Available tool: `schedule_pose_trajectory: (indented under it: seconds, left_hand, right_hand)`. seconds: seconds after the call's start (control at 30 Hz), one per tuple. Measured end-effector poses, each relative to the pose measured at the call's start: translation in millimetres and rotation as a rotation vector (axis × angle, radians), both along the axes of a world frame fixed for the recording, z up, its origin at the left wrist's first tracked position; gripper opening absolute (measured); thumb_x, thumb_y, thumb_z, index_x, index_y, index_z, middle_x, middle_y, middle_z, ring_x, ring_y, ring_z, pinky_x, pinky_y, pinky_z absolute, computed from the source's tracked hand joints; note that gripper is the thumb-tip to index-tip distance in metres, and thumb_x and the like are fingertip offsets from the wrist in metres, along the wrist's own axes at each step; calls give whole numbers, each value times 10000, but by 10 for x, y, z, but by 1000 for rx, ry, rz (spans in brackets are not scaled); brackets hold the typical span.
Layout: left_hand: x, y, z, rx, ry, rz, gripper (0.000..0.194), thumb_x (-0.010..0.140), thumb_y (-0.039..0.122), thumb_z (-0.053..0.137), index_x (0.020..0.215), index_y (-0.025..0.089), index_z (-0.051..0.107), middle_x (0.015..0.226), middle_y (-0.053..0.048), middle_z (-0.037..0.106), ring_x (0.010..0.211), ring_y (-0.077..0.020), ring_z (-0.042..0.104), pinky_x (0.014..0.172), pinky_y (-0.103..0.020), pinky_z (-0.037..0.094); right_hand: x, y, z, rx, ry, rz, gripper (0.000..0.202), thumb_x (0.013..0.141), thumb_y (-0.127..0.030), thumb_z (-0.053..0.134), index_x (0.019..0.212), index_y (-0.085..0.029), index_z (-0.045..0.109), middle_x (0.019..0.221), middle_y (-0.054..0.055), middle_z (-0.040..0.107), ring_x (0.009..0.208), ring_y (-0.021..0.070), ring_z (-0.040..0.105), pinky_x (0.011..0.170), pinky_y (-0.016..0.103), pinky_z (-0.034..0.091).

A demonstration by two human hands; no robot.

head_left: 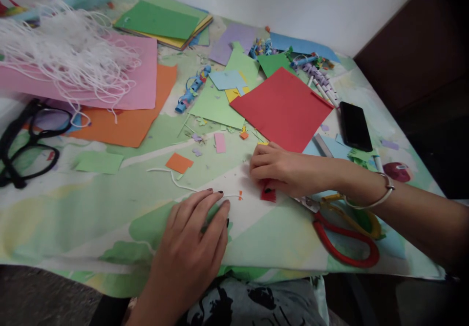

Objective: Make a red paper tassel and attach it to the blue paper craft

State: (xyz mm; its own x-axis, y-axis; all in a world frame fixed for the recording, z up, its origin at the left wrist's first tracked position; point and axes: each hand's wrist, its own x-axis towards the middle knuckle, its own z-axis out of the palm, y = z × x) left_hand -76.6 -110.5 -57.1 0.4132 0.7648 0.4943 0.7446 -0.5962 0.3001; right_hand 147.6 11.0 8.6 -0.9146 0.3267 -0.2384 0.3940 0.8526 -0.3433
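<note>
My left hand [198,233] lies flat on the table, open, with its fingertips at a white string [179,185]. The string's right end carries a tiny orange paper piece [240,195]. Just to the right, my right hand [282,170] is closed with curled fingers, and a small red paper strip with a fringed edge [268,195] sticks out from under its thumb. Behind this hand lies a large red paper sheet [284,106]. Scissors with red handles [346,250] rest below my right forearm, their blades partly hidden by the hand.
On the left lie a heap of white string [73,52], black glasses [29,143] and orange paper [120,126]. Stacked coloured paper [161,21] and a blue decorated paper roll [192,89] are farther back. A black phone [355,126] lies right. Paper scraps [179,162] dot the tablecloth.
</note>
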Motion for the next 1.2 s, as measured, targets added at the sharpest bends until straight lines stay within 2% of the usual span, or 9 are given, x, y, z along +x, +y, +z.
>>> schedule_pose_trajectory:
  seconds: [0.2, 0.4, 0.7, 0.93, 1.2]
  left_hand:
    - [-1, 1, -1, 2, 14, -1, 340, 795, 73, 618, 1134, 101, 617, 1148, -161, 632, 1102, -334, 564, 899, -517, 474]
    - [-9, -4, -1, 16, 51, -9, 356, 801, 85, 614, 1156, 104, 618, 1165, -163, 636, 1116, -348, 562, 906, -527, 459]
    - [-15, -9, 7, 6, 94, -30, 353, 824, 84, 567, 1165, 147, 634, 1184, -161, 642, 1116, -371, 565, 882, -558, 436]
    - [-12, 7, 28, -12, 115, -46, 354, 829, 90, 551, 1165, 162, 640, 1189, -171, 641, 1119, -381, 565, 853, -565, 453]
    - [-14, 11, 36, -15, 118, -54, 355, 831, 91, 542, 1162, 160, 649, 1190, -171, 640, 1119, -386, 565, 845, -567, 457]
  right_hand:
    - [-60, 21, 31, -89, -26, -24, 132, 837, -53, 540, 776, -163, 580, 787, 40, 606, 843, 203, 484, 815, 352, 287]
    - [-232, 74, -13, -224, 71, -14, 206, 847, -30, 515, 819, -183, 650, 809, 15, 653, 841, 175, 542, 820, 333, 275]
    - [-375, 132, -35, -236, 34, -37, 143, 814, -54, 558, 817, -159, 655, 762, 10, 681, 733, 159, 560, 764, 314, 331]
    - [-389, 163, 16, -297, 19, -39, 184, 792, -12, 554, 810, -155, 668, 769, 14, 691, 720, 146, 570, 719, 284, 368]
    - [-406, 152, -1, -254, 16, -44, 147, 782, -33, 580, 788, -159, 655, 736, 6, 677, 707, 149, 564, 708, 284, 361]
